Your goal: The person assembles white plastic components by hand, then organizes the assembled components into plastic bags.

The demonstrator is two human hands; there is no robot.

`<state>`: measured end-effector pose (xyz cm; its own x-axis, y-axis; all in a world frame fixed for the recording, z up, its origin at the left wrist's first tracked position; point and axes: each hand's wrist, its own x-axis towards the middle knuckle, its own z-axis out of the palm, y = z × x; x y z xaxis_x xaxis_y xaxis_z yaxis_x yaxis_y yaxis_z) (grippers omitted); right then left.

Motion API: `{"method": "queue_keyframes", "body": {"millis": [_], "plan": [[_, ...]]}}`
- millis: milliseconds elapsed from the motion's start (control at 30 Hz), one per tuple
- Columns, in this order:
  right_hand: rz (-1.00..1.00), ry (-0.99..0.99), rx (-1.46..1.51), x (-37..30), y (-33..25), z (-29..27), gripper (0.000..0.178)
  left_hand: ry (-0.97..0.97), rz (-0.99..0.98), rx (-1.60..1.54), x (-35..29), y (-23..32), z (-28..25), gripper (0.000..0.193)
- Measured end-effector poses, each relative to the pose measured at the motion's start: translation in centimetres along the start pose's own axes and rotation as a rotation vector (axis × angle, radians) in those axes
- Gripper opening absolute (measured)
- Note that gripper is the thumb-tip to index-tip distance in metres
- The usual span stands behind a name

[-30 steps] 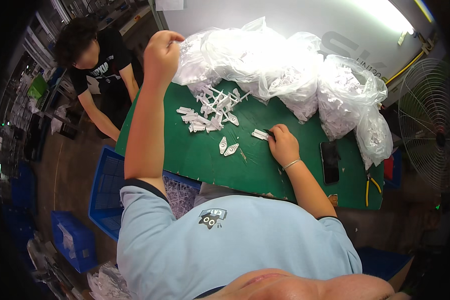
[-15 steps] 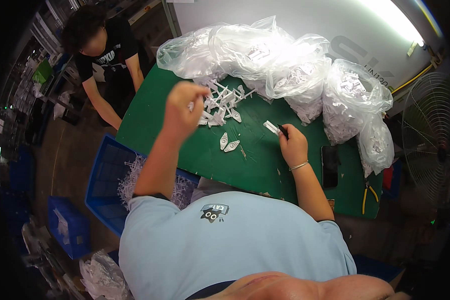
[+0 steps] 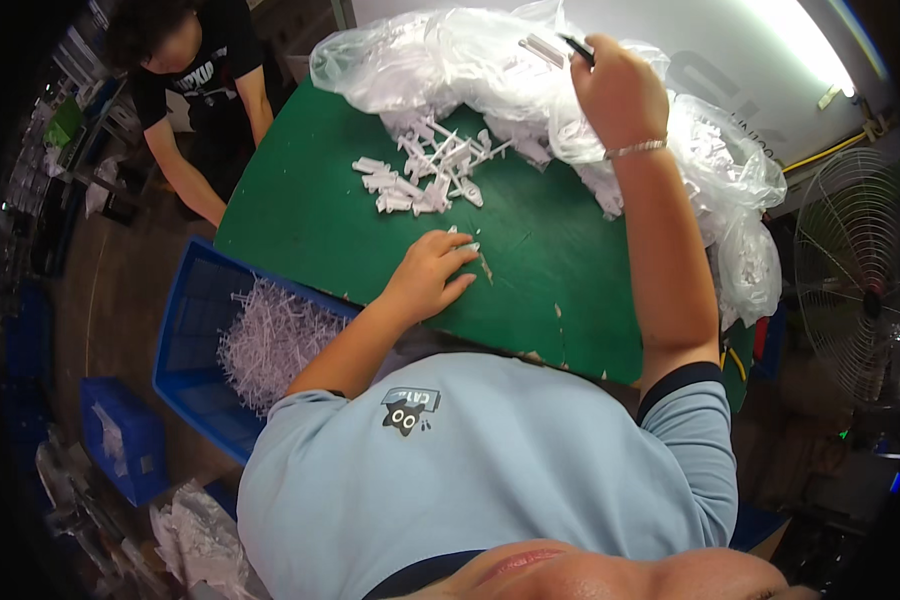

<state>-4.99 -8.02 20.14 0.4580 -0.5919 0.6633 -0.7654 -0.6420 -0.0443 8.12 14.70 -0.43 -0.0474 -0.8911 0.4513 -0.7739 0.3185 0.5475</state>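
My left hand (image 3: 435, 272) rests on the green table, fingers spread and thumb apart, over small white plastic parts (image 3: 467, 243) that it mostly covers. Beyond it lies a loose pile of white plastic parts (image 3: 435, 165), some with long thin stems. My right hand (image 3: 620, 95) is raised over the clear plastic bags (image 3: 470, 60), closed on a slim black tool (image 3: 577, 48) whose exact kind I cannot make out. Just left of the tool's tip shows a pale, narrow plastic part (image 3: 542, 50). Whether my fingers also hold that part is unclear.
Bags full of white parts line the far side of the green table (image 3: 310, 230). A blue crate (image 3: 185, 335) of thin white pieces stands at the left, beside my arm. Another person (image 3: 205, 110) is at the far left. A wire fan (image 3: 865, 290) stands right; yellow-handled pliers (image 3: 737, 362) show partly.
My right hand has moved far forward, from the table to over the bags, with the black tool. My left hand has come down from beside the pile onto the loose white parts.
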Motion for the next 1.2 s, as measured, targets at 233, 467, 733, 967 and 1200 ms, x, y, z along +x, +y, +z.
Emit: {"method": "queue_keyframes", "body": {"millis": [233,467,733,967,1200], "plan": [[-0.072,-0.072,0.609,-7.4,-2.4,-1.5,0.011,-0.155,0.005,-0.121,0.8,-0.6,-1.9,0.023],[-0.085,-0.512,0.557,-15.1,-2.2,4.1,0.021,0.099,0.176,0.206,9.3,-4.2,-5.9,0.033],[0.042,-0.581,0.417,-20.5,-0.2,7.0,0.022,-0.244,-0.127,0.463,15.5,-9.0,-2.8,0.048],[0.068,-0.382,0.444,-22.9,0.8,8.1,0.020,-0.128,-0.009,0.457,15.1,-9.9,-3.2,0.020],[0.084,-0.335,0.436,-22.9,0.6,8.1,0.018,0.076,0.079,0.368,13.3,-4.3,-8.2,0.012]]}}
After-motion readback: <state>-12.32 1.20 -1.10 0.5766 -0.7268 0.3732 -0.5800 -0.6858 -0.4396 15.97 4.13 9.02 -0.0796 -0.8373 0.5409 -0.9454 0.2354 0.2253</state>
